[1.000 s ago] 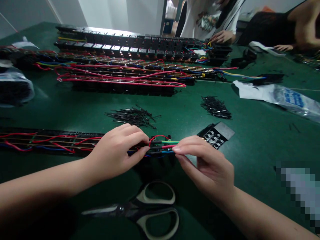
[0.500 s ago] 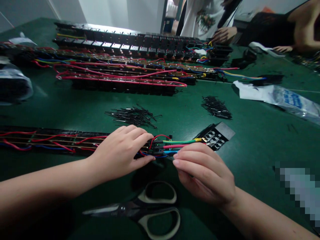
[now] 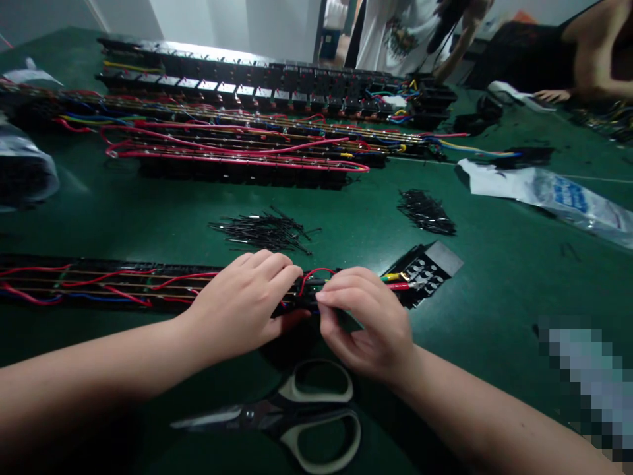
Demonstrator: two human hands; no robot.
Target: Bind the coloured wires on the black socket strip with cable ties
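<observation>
My left hand (image 3: 252, 290) is closed over the right end of a long black strip (image 3: 111, 284) with red and blue wires and brass-coloured rails along it. Beside it, my right hand (image 3: 368, 320) is pinched at the thick cables leaving that end; whatever is between its fingertips is too small to make out. The cables, yellow-green (image 3: 393, 277) and red (image 3: 398, 286), run to a black connector block (image 3: 425, 274) with round metal contacts. My right hand hides much of their length. Scissors (image 3: 281, 412) with black and cream handles lie below my hands.
Two piles of black cable ties (image 3: 264, 231) (image 3: 426, 211) lie beyond my hands. Several wired black strips (image 3: 247, 155) stretch across the back of the green table (image 3: 148, 211). A plastic bag (image 3: 558, 191) is at the right. Other people sit or stand behind.
My right hand has moved left along the cables, close to my left hand, covering more of them. My left hand stays on the strip. A co-worker's hand at the back has lifted away.
</observation>
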